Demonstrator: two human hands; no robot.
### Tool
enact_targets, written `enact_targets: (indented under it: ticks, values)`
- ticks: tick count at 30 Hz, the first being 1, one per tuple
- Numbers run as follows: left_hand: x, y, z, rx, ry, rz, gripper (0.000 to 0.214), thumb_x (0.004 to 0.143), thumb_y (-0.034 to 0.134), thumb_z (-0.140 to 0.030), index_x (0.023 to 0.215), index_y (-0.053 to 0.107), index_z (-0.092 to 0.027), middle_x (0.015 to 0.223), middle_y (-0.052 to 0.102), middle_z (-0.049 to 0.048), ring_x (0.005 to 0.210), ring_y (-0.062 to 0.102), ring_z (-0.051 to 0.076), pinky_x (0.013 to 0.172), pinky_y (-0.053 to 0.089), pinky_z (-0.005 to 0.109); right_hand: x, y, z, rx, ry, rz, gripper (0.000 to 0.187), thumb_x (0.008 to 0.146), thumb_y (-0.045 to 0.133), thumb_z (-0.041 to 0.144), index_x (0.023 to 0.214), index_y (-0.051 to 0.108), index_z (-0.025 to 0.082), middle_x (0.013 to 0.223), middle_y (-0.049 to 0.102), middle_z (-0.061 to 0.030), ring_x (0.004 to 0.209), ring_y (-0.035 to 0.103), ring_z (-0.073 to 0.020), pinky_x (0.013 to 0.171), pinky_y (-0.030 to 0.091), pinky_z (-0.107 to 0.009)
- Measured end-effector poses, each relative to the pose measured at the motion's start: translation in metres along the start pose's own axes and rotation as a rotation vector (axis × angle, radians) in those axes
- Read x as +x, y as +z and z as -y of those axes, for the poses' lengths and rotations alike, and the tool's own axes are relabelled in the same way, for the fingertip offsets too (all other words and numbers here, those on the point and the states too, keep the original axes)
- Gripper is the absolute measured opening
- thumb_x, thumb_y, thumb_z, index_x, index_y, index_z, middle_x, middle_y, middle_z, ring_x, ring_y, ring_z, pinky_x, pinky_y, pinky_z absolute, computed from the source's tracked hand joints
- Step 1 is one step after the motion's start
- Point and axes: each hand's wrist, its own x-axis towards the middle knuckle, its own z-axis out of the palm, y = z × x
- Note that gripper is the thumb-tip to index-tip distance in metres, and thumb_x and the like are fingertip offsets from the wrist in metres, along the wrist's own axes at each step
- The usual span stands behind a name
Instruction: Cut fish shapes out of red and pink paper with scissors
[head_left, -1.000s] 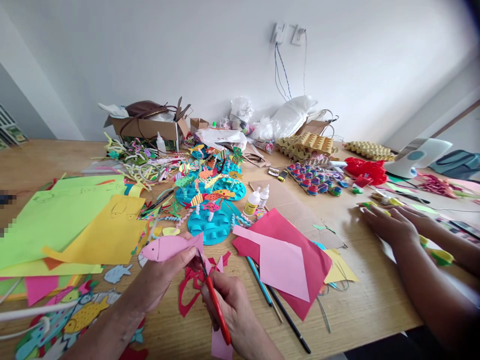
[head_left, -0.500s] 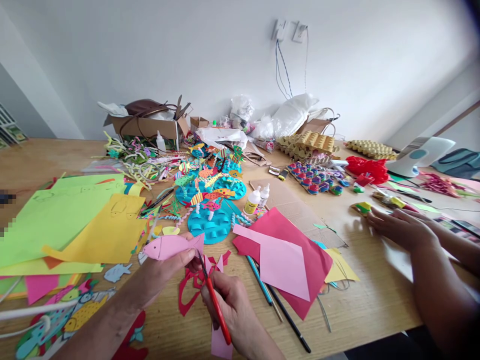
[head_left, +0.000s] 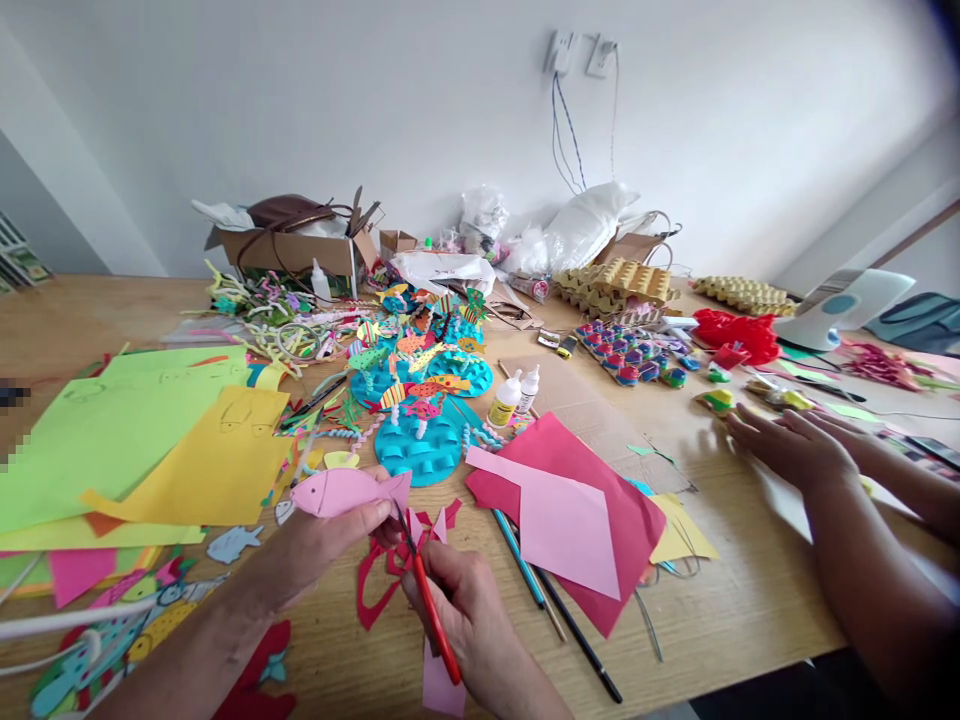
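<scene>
Pinched in my left hand (head_left: 349, 535) is a pink paper fish (head_left: 337, 492) with a drawn eye and gill line, its head pointing left. My right hand (head_left: 457, 590) grips red-handled scissors (head_left: 431, 610), whose blades meet the fish near its tail. Below the blades lie red paper scraps (head_left: 375, 590), and a pink paper strip (head_left: 441, 685) sits under my right hand. To the right, a pink paper sheet (head_left: 566, 530) rests on a dark red sheet (head_left: 630, 500).
Two glue bottles (head_left: 504, 400) stand near blue bases (head_left: 416, 450) decorated with paper fish. Green sheets (head_left: 112, 430) and a yellow sheet (head_left: 225, 460) lie left. A co-worker's hands (head_left: 795, 450) are at the right, near painted egg-carton pieces (head_left: 716, 400). Pencils (head_left: 577, 630) lie near the front.
My hands, the pink fish and the scissors have stayed nearly in place. The co-worker's hands at the right have shifted slightly left.
</scene>
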Motion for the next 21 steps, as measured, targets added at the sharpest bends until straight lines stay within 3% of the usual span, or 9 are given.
enact_targets:
  ticks: [8,21]
  values:
    - [0.0015,-0.0053,0.0032,0.019,0.005,0.009,0.014,0.076,0.055,-0.029,0.072,0.064,-0.018,0.067,0.066,-0.0005,0.066,0.059,0.018,0.064,0.047,0.027,-0.0010,0.0005,-0.0011,-0.007,0.005,0.000,0.032,0.086,0.046,0.031,0.058,0.037,0.017,0.054,0.030,0.0061,0.050,0.027,-0.0075,0.044,0.020,-0.021]
    - [0.0022,-0.0093,-0.0053,0.148,-0.005,0.121,0.018,0.079,0.052,-0.027,0.070,0.064,-0.017,0.071,0.064,0.0005,0.068,0.055,0.016,0.065,0.044,0.025,-0.0012,-0.0023,-0.0009,-0.081,-0.008,0.009,0.034,0.086,0.045,0.031,0.057,0.033,0.018,0.054,0.028,0.0062,0.050,0.026,-0.0079,0.045,0.019,-0.021]
